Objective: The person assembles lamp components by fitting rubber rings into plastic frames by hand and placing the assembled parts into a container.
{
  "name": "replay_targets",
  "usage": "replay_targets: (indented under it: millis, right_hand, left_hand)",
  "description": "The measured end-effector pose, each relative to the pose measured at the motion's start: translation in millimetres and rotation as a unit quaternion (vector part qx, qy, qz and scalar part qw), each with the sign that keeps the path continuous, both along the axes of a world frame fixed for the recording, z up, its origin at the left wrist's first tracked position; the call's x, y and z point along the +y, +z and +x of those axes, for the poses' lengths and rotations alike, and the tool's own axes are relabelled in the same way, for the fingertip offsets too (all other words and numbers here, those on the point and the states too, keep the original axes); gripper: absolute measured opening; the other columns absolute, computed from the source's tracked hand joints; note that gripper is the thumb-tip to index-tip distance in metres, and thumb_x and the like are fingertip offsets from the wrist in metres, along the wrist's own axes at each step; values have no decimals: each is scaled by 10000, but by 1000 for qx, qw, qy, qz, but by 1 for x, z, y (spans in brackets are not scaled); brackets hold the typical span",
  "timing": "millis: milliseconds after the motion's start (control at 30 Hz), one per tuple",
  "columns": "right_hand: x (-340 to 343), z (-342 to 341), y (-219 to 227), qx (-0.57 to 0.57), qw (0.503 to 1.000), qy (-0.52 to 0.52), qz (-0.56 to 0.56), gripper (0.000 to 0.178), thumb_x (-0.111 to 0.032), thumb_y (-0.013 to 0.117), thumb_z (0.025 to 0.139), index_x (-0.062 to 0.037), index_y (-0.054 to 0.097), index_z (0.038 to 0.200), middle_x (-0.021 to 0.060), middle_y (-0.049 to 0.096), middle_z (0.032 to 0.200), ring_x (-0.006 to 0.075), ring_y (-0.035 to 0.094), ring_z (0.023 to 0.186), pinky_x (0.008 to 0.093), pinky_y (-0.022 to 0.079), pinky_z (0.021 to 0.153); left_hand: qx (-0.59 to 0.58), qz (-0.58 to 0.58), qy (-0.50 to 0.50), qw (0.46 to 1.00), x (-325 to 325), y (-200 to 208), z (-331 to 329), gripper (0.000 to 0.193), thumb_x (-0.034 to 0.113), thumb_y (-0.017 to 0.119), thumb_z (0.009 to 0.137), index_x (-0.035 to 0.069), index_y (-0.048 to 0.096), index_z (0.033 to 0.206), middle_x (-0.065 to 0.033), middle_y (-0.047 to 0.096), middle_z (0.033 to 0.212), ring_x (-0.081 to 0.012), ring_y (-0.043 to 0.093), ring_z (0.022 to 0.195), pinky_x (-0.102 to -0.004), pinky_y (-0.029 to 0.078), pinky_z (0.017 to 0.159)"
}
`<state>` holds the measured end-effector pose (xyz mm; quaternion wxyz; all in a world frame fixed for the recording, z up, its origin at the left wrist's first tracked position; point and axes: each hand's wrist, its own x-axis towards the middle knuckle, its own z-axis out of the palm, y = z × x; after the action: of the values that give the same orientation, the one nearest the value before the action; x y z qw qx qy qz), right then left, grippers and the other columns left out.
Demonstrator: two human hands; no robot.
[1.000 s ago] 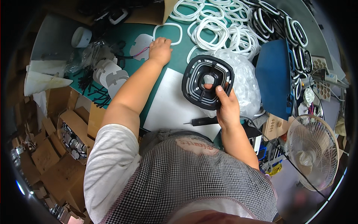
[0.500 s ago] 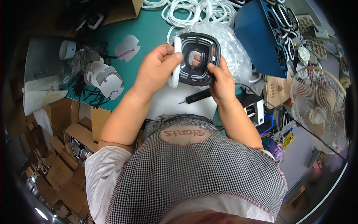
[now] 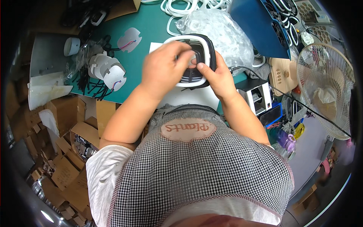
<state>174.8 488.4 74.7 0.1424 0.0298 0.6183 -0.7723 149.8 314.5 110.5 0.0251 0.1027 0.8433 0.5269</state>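
Observation:
A black rounded-square housing [image 3: 213,53] with an open, stepped inside is held up above the bench. A white rounded-square ring [image 3: 207,58] lies over its face, near the rim. My right hand [image 3: 220,78] grips the housing's right side, thumb on the ring edge and fingers behind. Across the ring's left side reaches my left hand [image 3: 162,67], its fingers bent over the housing's middle and smeared by motion. That hand hides the ring's left part, so I cannot tell whether it pinches the ring. Beneath the housing lies a white sheet [image 3: 174,99].
On the green bench [image 3: 151,24] are flat grey-white plates [image 3: 109,70] with wires at left. Behind the housing sit a clear plastic bag [image 3: 217,32] and white rings [image 3: 179,9]. A blue bin [image 3: 249,26], a black cable [image 3: 244,68] and a fan [image 3: 325,90] are at right.
The white ring, earlier held edge-on at the housing's left, now lies flat over its face. My left hand has moved right, over the housing. The black pen-shaped tool is now mostly hidden.

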Motion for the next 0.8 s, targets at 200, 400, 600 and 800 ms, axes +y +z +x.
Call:
replay_targets:
  millis: [200, 400, 600, 800]
  right_hand:
    - [9, 1, 6, -41, 993, 27, -106, 460, -100, 572, 916, 46, 376, 1306, 164, 622, 1084, 241, 648, 954, 338, 546, 841]
    - [7, 5, 9, -76, 986, 13, -148, 437, -119, 582, 923, 38, 403, 1288, 132, 625, 1076, 196, 639, 946, 333, 534, 834]
    - [9, 2, 10, -81, 986, 18, -145, 408, -134, 569, 932, 38, 419, 1271, 126, 629, 1050, 191, 639, 937, 327, 536, 827]
    - [8, -1, 8, -55, 992, 30, -110, 372, -160, 541, 951, 43, 442, 1247, 127, 633, 1034, 186, 646, 911, 313, 549, 796]
  left_hand:
    - [-110, 9, 117, 987, -24, -7, 5, 295, 236, 649, 885, -15, 546, 1001, -45, 584, 654, -123, 562, 585, -276, 457, 559]
    - [-111, 95, 116, 982, -19, -12, 7, 288, 268, 542, 961, -19, 538, 943, -29, 561, 637, -78, 514, 534, -242, 414, 505]
    - [-113, 131, 113, 978, -17, -17, 7, 266, 249, 528, 966, -14, 529, 928, -22, 546, 627, -75, 502, 511, -239, 407, 486]
    - [-119, 145, 128, 974, -14, -20, 7, 237, 229, 538, 960, -4, 520, 918, -13, 528, 606, -71, 488, 498, -230, 401, 480]
